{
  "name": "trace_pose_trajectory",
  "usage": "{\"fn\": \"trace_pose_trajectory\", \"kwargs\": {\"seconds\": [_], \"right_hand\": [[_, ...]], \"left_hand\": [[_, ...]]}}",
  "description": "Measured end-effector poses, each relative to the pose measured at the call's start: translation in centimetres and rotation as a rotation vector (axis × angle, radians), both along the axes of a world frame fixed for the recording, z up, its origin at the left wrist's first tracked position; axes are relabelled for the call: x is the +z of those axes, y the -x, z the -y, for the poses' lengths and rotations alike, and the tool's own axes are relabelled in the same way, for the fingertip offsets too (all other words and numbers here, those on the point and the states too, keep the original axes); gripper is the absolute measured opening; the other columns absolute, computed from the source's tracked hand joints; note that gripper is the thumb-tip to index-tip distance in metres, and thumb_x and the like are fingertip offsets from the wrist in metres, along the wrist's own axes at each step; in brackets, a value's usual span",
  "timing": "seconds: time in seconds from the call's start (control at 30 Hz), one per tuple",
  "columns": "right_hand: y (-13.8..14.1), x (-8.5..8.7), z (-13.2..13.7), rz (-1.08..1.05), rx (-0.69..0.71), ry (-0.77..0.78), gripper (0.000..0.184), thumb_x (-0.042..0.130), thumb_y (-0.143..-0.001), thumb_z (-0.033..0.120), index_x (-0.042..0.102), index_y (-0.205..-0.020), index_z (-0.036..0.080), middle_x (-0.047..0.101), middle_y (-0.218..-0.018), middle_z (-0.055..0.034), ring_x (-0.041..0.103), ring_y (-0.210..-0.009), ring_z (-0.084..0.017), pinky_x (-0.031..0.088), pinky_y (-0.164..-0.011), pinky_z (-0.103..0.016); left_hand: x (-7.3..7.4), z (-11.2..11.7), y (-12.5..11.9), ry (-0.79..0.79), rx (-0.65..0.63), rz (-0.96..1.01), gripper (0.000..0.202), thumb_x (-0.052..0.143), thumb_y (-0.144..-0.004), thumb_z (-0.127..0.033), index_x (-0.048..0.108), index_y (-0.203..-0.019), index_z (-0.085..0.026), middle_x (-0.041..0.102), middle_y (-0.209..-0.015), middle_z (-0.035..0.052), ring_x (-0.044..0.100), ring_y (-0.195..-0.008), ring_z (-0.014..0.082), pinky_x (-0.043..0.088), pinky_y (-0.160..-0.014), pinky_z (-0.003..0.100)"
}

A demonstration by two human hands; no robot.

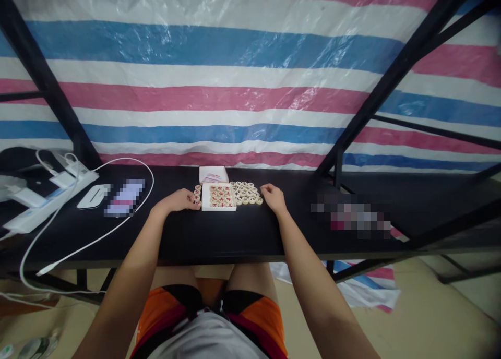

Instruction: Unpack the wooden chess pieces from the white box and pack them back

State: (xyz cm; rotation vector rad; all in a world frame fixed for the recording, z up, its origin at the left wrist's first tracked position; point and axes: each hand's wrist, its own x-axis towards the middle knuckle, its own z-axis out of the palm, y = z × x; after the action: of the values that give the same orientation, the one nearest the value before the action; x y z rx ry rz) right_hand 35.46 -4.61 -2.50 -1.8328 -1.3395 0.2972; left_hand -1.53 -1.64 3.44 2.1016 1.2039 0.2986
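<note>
A shallow white box (pixel 219 208) stands on the black table with several red-marked Chinese chess pieces (pixel 220 196) laid in rows inside. Just left of it runs a column of loose red-marked pieces (pixel 198 188). My left hand (pixel 182 200) rests at this column, its fingers closed around the lower end, where a piece is partly covered. To the right of the box, several dark-marked pieces (pixel 245 193) lie packed in rows on the table. At their right edge is my right hand (pixel 274 197), fingers loosely bent and apart, with nothing visible in it.
Behind the box sits a white lid (pixel 213 175). A power strip (pixel 50 202) with plugs, a white cable (pixel 152 179), a pale flat device (pixel 92 196) and a blurred phone (pixel 125 198) occupy the left. Black metal posts (pixel 385 87) frame the table before a striped plastic sheet (pixel 219 46).
</note>
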Motion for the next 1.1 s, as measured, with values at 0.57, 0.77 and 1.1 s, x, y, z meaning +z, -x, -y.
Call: {"fn": "trace_pose_trajectory", "kwargs": {"seconds": [0.57,0.77,1.1], "right_hand": [[-0.28,-0.31,-0.21,0.004,0.005,0.001,0.025,0.048,-0.076,0.032,0.069,-0.085,0.021,0.071,-0.083,-0.0038,0.063,-0.081,-0.019,0.045,-0.079,-0.029],[-0.03,-0.09,-0.01,0.002,-0.001,0.005,0.024,0.049,-0.076,0.032,0.069,-0.084,0.021,0.071,-0.083,-0.0038,0.063,-0.081,-0.019,0.045,-0.08,-0.029],[-0.07,-0.12,-0.16,-0.004,-0.002,0.003,0.024,0.049,-0.076,0.031,0.069,-0.083,0.021,0.071,-0.082,-0.004,0.063,-0.08,-0.019,0.045,-0.079,-0.03]], "left_hand": [[-0.17,-0.05,-0.3,-0.077,0.049,-0.023,0.039,0.068,-0.062,-0.054,0.053,-0.053,-0.018,0.048,-0.05,-0.0037,0.042,-0.051,0.012,0.028,-0.05,0.024],[-0.2,0.0,-0.38,-0.097,0.071,-0.008,0.039,0.067,-0.061,-0.054,0.052,-0.053,-0.019,0.05,-0.051,-0.0023,0.045,-0.052,0.0134,0.028,-0.05,0.025],[0.5,0.45,-0.28,-0.083,0.018,0.034,0.035,0.068,-0.063,-0.048,0.051,-0.054,-0.019,0.047,-0.052,-0.0046,0.041,-0.053,0.0116,0.028,-0.052,0.024]]}}
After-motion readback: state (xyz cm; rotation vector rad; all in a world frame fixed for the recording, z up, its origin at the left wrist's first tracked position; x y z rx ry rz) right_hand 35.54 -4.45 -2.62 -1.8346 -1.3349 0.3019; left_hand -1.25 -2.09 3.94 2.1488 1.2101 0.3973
